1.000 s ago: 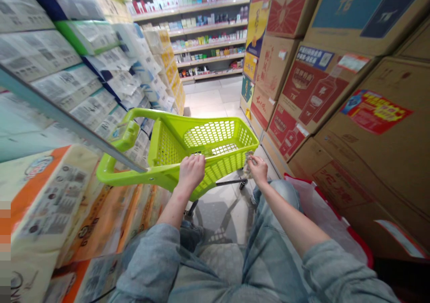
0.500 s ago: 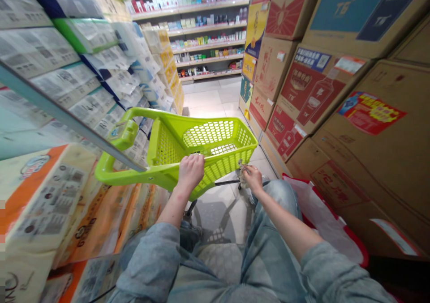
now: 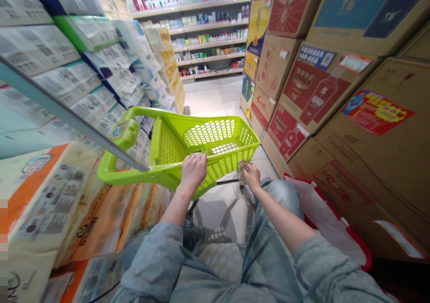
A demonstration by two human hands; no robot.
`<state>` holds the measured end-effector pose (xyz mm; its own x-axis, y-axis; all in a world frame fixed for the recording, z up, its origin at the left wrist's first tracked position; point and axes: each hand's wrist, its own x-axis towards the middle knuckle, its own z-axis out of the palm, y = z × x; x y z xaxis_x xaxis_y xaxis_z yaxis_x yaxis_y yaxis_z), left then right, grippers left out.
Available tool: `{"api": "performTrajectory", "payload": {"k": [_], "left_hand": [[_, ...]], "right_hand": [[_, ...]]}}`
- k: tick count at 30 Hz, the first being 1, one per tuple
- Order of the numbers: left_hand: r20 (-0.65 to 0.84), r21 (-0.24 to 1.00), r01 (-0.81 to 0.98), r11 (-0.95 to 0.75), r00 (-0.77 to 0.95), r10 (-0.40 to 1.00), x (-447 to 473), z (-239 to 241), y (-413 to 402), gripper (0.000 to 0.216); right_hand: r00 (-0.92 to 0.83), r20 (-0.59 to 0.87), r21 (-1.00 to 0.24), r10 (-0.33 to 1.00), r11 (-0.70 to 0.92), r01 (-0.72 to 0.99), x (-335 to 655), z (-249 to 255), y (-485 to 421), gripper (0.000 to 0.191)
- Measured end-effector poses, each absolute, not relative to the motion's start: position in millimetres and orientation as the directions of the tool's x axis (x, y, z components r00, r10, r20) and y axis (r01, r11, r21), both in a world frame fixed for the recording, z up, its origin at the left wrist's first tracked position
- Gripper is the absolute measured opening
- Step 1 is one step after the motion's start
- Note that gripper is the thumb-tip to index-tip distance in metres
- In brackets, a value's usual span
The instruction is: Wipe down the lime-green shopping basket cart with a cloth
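A lime-green plastic shopping cart (image 3: pixel 215 164) with lattice sides stands in front of me, its looped handle to the left. My left hand (image 3: pixel 194 172) is closed over the near top rim of its basket. In my right hand (image 3: pixel 251 175) a crumpled greyish-beige cloth (image 3: pixel 241 171) is pinched, held against or very close to the outer near side of the basket, towards its front end. Part of the cloth hangs below the fingers. Something small and pale lies inside the basket behind my left hand, too covered to make out.
Stacked cardboard cartons (image 3: pixel 312 92) wall the right side; a red-and-white container (image 3: pixel 325 213) sits beside my knee. Packs of tissue paper (image 3: pixel 50 191) are piled on the left. A grey pole (image 3: pixel 74 115) slants across the view. Shelves of small goods (image 3: pixel 208 36) stand across the aisle's end.
My right hand and the cloth have shifted slightly along the basket's side. The left hand keeps its grip on the rim. The whole view has moved a little.
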<state>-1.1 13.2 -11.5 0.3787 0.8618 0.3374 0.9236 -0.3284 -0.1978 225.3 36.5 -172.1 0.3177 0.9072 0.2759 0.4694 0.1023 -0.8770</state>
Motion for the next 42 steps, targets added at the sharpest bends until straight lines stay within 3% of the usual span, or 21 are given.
{"api": "performTrajectory", "payload": {"k": [6, 12, 16, 19, 23, 32, 38, 42], "left_hand": [[0.335, -0.173, 0.929, -0.326, 0.367, 0.868, -0.6, -11.2, 12.5, 0.026], [0.346, -0.157, 0.934, -0.322, 0.357, 0.868, 1.3, -11.0, 14.3, 0.027], [0.336, -0.145, 0.933, -0.329, 0.359, 0.871, 2.3, -11.2, 14.2, 0.026], [0.330, -0.146, 0.933, -0.329, 0.359, 0.873, 2.7, -11.3, 13.5, 0.026], [0.326, -0.151, 0.937, -0.316, 0.349, 0.878, 3.6, -11.4, 13.9, 0.026], [0.333, -0.149, 0.932, -0.330, 0.362, 0.871, 3.2, -11.8, 16.0, 0.025], [0.332, -0.134, 0.935, -0.328, 0.355, 0.874, 4.2, -11.3, 15.5, 0.025], [0.326, -0.132, 0.935, -0.329, 0.354, 0.876, 4.8, -10.5, 15.5, 0.025]], "right_hand": [[0.617, 0.034, -0.953, 0.786, -0.160, 0.257, 229.4, -178.5, 48.2, 0.028], [0.532, -0.030, -0.975, 0.846, -0.143, 0.172, 216.7, -178.0, 58.7, 0.026], [0.443, 0.054, -0.986, 0.895, -0.023, 0.167, 201.4, -171.1, 41.4, 0.030], [0.539, 0.173, -0.981, 0.824, 0.092, 0.173, 196.6, -153.8, 41.2, 0.036], [0.612, 0.244, -0.965, 0.752, 0.129, 0.226, 193.8, -135.8, 55.2, 0.035], [0.543, 0.276, -0.946, 0.793, 0.124, 0.299, 194.4, -147.7, 54.8, 0.032], [0.485, 0.137, -0.953, 0.864, -0.019, 0.303, 187.8, -162.1, 41.5, 0.025], [0.550, 0.242, -0.954, 0.799, 0.094, 0.284, 176.2, -153.5, 38.7, 0.031]]}}
